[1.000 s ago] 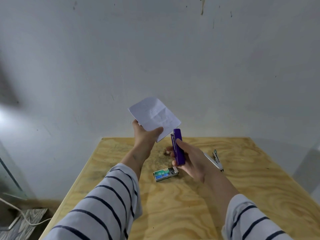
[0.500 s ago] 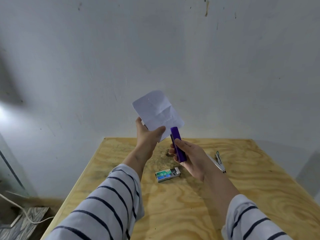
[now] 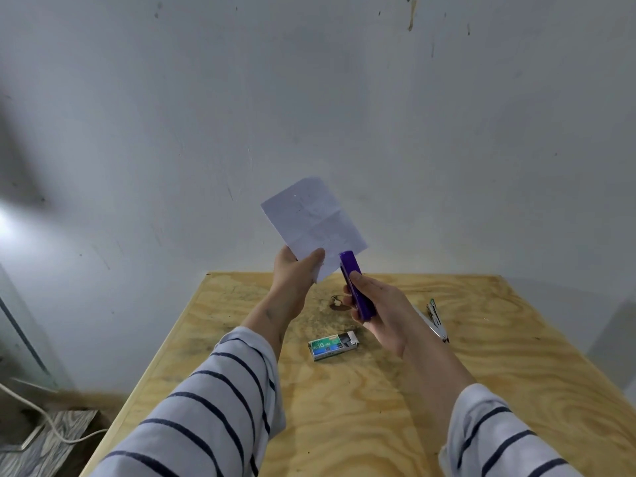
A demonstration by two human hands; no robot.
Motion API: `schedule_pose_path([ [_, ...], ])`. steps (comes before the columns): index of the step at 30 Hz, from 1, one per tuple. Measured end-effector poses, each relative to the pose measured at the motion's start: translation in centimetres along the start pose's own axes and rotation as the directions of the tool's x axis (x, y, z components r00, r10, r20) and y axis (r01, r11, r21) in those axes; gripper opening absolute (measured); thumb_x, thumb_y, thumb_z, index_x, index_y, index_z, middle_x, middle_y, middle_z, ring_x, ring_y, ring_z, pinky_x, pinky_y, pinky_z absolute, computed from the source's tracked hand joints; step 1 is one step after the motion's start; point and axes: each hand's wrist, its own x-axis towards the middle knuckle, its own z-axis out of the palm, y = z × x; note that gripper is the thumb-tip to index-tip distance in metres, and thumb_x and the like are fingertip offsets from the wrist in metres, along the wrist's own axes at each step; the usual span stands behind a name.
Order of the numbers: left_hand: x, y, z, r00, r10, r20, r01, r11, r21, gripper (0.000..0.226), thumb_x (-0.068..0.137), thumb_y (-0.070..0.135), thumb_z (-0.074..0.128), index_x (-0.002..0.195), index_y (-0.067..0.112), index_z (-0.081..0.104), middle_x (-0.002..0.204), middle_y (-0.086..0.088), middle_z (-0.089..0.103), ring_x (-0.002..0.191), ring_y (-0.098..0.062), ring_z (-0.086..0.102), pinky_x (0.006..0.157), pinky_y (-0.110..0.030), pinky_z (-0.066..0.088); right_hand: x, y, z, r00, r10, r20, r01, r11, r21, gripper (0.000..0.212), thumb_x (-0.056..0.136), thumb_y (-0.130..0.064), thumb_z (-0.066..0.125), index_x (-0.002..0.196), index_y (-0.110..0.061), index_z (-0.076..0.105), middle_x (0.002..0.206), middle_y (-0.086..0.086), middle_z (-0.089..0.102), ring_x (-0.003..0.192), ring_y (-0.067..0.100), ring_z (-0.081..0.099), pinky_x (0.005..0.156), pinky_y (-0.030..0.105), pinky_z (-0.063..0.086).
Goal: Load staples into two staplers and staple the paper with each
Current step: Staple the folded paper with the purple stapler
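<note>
My left hand (image 3: 295, 279) pinches the lower corner of a creased white paper (image 3: 311, 222) and holds it up above the far side of the plywood table (image 3: 361, 407). My right hand (image 3: 382, 311) grips a purple stapler (image 3: 354, 287), nose up, with its tip at the paper's lower right edge. A silver metal stapler (image 3: 434, 321) lies on the table to the right of my right hand, partly hidden by my wrist. A green and blue staple box (image 3: 332, 346) lies on the table below my hands, its drawer slid part way out.
A small dark object (image 3: 338, 303) lies on the table behind my right hand. A white wall (image 3: 309, 115) rises just past the table's far edge. On the floor at the lower left lies a white cable (image 3: 41, 421) over a patterned board.
Both hands have risen a little. The paper has lifted higher and the purple stapler's nose has come up to the paper's lower edge.
</note>
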Motion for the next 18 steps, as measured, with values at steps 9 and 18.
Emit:
schedule_pose_path([
  [9,-0.47,0.13,-0.36,0.991,-0.101,0.091,0.108,0.991,-0.075,0.039,0.086,0.003,0.063,0.119,0.018,0.049,0.105,-0.004,0.062,0.087,-0.024,0.064,0.071,-0.038,0.060,-0.17,-0.43,-0.39,1.000,-0.009,-0.019,0.010,0.999,0.052,0.039,0.082,-0.027,0.066,0.113,-0.005,0.059,0.098,0.009,0.063,0.083,0.019,0.059,0.068,0.028,0.047],
  [18,-0.35,-0.28,-0.63,0.995,-0.095,0.029,0.093,0.992,0.081,0.046,0.075,0.005,0.076,0.114,0.011,0.053,0.104,-0.007,0.063,0.092,-0.023,0.062,0.069,-0.029,0.055,-0.32,-0.74,0.05,0.999,-0.017,-0.027,0.017,1.000,0.022,0.030,0.085,-0.028,0.063,0.108,-0.009,0.060,0.087,0.007,0.059,0.077,0.018,0.059,0.061,0.027,0.044],
])
